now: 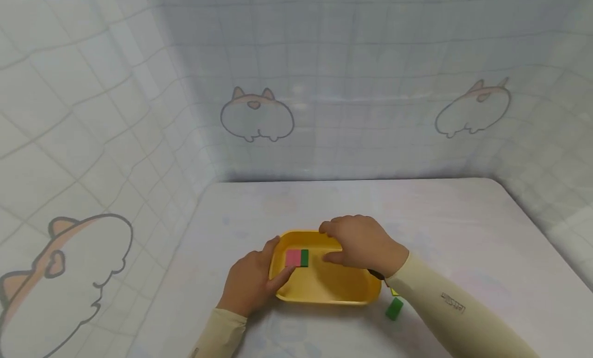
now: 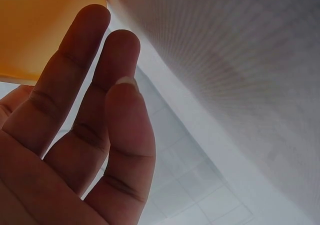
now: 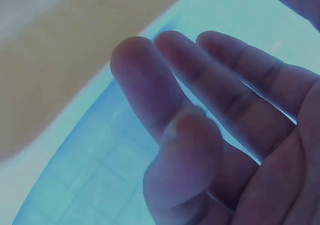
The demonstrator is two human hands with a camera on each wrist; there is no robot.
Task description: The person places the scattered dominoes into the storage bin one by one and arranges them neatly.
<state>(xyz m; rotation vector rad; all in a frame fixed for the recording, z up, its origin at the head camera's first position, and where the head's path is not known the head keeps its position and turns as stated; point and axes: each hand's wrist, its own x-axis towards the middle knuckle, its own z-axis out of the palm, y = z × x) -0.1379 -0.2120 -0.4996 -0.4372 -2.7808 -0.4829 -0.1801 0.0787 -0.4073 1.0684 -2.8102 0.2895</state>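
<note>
Left grip (image 1: 251,280) held yellow tray (image 1: 329,288); right grip (image 1: 363,245) hung above, fingers parted; pale desk (image 1: 440,224) beneath, printed curtain (image 1: 361,116) beyond.

In the head view, the right hand (image 1: 363,245) hides the far right corner of the glossy yellow plastic tray with rounded corners (image 1: 333,294); the left hand (image 1: 252,278) covers part of the tray's left wall, and whether its thumb presses there cannot be told. Right of the tray, the cream right sleeve with small dark print (image 1: 445,301) leaves only a sliver of a yellow piece (image 1: 395,292) showing. Inside the tray, the flat pink piece (image 1: 293,257) is too small to tell whether it is 1 or 2. The left wrist view cuts off most of the tray; in the right wrist view, a broad tan area (image 3: 65,75) is too blurred to identify.
</note>
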